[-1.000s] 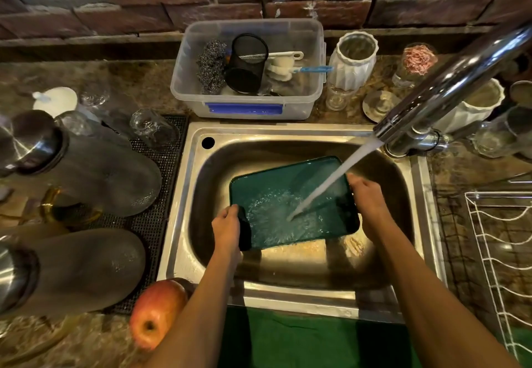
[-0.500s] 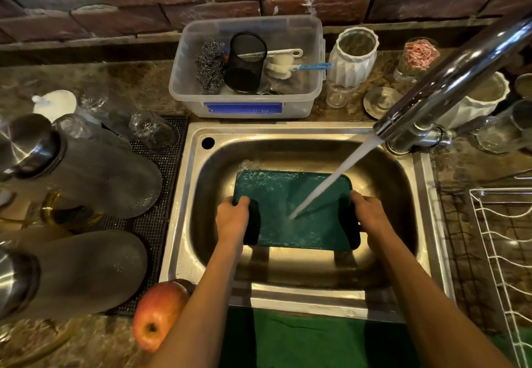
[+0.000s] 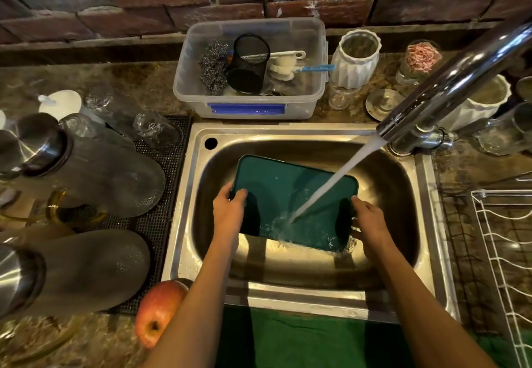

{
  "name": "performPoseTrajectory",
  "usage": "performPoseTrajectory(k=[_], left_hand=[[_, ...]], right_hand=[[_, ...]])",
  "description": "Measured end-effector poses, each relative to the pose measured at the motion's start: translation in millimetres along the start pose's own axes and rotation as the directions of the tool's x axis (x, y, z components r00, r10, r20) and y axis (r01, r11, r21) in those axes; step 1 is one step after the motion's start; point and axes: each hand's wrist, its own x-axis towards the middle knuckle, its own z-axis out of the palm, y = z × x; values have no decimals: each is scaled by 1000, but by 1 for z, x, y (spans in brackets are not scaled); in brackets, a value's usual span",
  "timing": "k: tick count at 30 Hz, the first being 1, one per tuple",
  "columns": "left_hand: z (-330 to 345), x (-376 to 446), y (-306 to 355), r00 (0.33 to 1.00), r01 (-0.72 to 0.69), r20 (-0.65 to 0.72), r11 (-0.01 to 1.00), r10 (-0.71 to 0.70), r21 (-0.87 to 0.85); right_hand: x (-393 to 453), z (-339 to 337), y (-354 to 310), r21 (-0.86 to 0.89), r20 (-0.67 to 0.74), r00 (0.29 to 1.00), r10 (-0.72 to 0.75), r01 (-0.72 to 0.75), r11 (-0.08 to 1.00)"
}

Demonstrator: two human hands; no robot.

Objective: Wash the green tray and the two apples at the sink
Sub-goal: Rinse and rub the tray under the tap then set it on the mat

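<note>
The green tray is held inside the steel sink, tilted with its near right corner lowest. My left hand grips its left edge and my right hand grips its right edge. Water from the chrome tap falls in a slanting stream onto the tray's near right part and splashes off the lower edge. One red-yellow apple lies on the counter at the sink's near left corner, partly behind my left forearm. A second apple is not visible.
A clear plastic tub with scourers, a mesh cup and brushes stands behind the sink. Glass jars and bottles lie on a black mat to the left. White vases and glasses stand at the back right. A white wire rack is at the right.
The tray has been tipped from left-side-low to level and now right-corner-low under the stream. Both hands kept hold of its edges throughout.
</note>
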Motion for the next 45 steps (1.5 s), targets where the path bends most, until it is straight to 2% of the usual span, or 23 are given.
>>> performPoseTrajectory(k=[8, 13, 18, 23, 30, 34, 40, 45], left_hand=[[0, -6, -26, 969, 240, -56, 971, -239, 15], [7, -12, -33, 952, 306, -41, 950, -304, 67], [10, -11, -30, 950, 313, -53, 940, -308, 140], [10, -12, -13, 973, 228, -87, 947, -213, 227], [12, -16, 15, 998, 1, -65, 965, 17, 261], [11, -18, 24, 997, -68, -22, 961, 77, 269], [3, -14, 19, 999, -7, -44, 972, 18, 236], [-1, -14, 0, 983, 164, -106, 978, -151, 125]], right_hand=[[-9, -1, -24, -97, -7, 968, -250, 249, 964], [-5, 1, -42, -206, 26, 969, -245, 245, 947], [1, -5, -48, -346, -36, 975, -220, 195, 918], [7, -10, -34, -407, -61, 984, -166, 127, 905], [7, -10, -13, -304, -25, 998, 63, -67, 950], [2, -7, -5, -237, 4, 993, 116, -112, 965], [-1, -5, -10, -204, -4, 998, 58, -58, 977], [-9, -7, -32, -256, -6, 994, -108, 103, 961]])
